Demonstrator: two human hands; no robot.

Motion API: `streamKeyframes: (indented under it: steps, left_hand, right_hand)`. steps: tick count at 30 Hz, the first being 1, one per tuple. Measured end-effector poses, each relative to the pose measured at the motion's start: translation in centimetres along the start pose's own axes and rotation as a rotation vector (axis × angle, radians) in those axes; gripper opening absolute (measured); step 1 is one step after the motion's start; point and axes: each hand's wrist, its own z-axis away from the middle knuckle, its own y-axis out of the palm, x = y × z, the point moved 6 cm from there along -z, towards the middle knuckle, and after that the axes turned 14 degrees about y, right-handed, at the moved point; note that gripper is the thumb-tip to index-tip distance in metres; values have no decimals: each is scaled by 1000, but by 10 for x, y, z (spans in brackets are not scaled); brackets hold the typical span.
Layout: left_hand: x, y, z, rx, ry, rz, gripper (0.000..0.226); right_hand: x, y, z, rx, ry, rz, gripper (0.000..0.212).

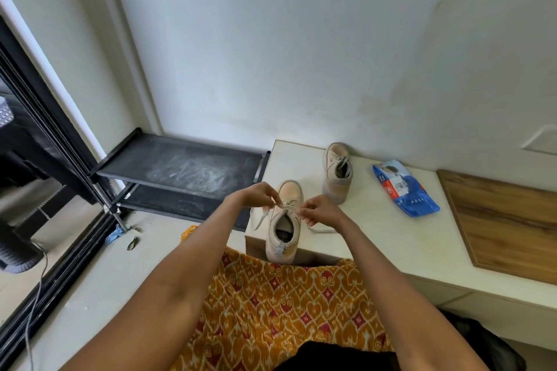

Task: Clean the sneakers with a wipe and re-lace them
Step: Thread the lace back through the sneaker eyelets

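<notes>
Near sneaker [283, 220] being laced at the bench [376, 238] front edge.
The soft, limp lace [321, 230] is pinched by left hand [256, 194] and right hand [321, 211]; best held near its stiff tips, probably.

Near sneaker [283, 220] sits on the bench [391, 238] at its front-left corner, heel toward the person, toe toward the wall, with the left hand [256, 196] on its left side and the right hand [321, 210] on its right, both at the laces [287, 206]. Second sneaker [337, 173] stands behind and to the right, against the wall; the wipes pack [404, 188] lies right of it on the bench, and the wooden board [506, 223] lies further right, apart from the pack. Shoe rack [180, 169] stands on the floor left of the bench, just beside its end, back against the wall.
</notes>
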Motion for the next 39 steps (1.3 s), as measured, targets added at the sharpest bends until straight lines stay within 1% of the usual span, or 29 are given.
streamKeyframes:
  steps: [2, 6, 7, 9, 12, 14, 15, 17, 20, 22, 24, 28, 32, 34, 36, 37, 38, 39]
  left_hand:
    - [-2, 0, 3, 62, -5, -11, 33]
    - [-10, 7, 2, 75, 5, -37, 48]
    - [-11, 9, 1, 73, 16, -58, 46]
    - [-13, 11, -1, 61, 59, -141, 34]
    - [-13, 8, -5, -57, 138, -297, 22]
    - [-17, 9, -7, -129, 176, -332, 18]
    - [-19, 11, -9, -134, 185, -344, 17]
    - [-21, 15, -13, -104, 178, -348, 17]
    - [-22, 22, -18, -6, 132, -359, 22]
    - [-18, 22, -21, 32, 102, -340, 22]
    - [-18, 19, -22, 66, 77, -285, 25]
    - [-22, 12, -18, 177, 32, -96, 26]
    - [-13, 9, -10, 285, -90, 66, 33]
    - [-11, 9, -8, 324, -116, 90, 35]
    - [-10, 9, -8, 322, -112, 68, 34]
    - [-10, 11, -9, 313, -100, 44, 33]
    - [-10, 12, -10, 295, -77, 9, 32]
    - [-10, 13, -11, 265, -44, -38, 30]
  right_hand:
    - [-5, -5, 2, -24, -2, 89, 18]
    - [-5, 0, 2, -110, -17, 205, 9]
    - [-3, 1, 3, -130, -31, 223, 8]
    - [2, 4, 6, -148, -62, 260, 9]
    - [4, 6, 9, -185, -57, 292, 13]
    - [3, 3, 8, -240, -32, 274, 13]
    - [3, 0, 8, -272, -18, 245, 15]
    - [1, -4, 5, -319, 3, 198, 19]
    - [-1, -4, 1, -341, -13, 195, 23]
    - [-2, -4, 2, -351, -20, 213, 24]
    - [-5, -8, 2, -369, -22, 248, 25]
    - [-8, -15, 6, -385, -16, 266, 24]
    - [-8, -10, 7, -379, 15, 391, 25]
    - [-12, -6, 5, -362, 56, 410, 25]
    - [-15, -2, 3, -346, 97, 410, 25]
    - [-16, -1, 2, -329, 109, 372, 25]
    - [-17, -1, 3, -292, 127, 280, 23]
    - [-19, -2, 4, -248, 139, 128, 22]
